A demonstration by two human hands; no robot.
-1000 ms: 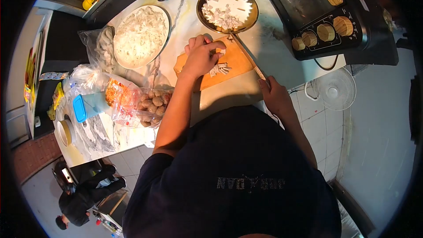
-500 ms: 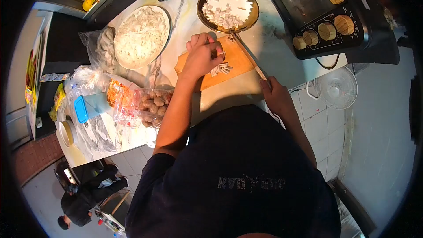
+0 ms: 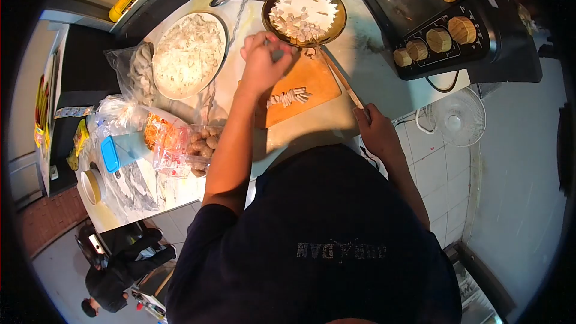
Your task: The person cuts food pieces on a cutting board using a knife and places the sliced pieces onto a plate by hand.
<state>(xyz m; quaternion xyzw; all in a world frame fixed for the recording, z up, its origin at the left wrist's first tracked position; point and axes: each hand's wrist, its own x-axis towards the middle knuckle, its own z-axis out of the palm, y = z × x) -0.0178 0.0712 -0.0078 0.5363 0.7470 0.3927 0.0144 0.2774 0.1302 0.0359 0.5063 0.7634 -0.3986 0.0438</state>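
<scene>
Head view shows the right fingers wrapped round the knife and the left fingers half curled, their hold impossible to tell, beyond the strips on the board; a neat cut would want those fingers tucked clear.

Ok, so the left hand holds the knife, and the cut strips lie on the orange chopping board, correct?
Not quite: the head view shows the right hand holding the knife. The cut strips do lie on the orange chopping board.
</scene>
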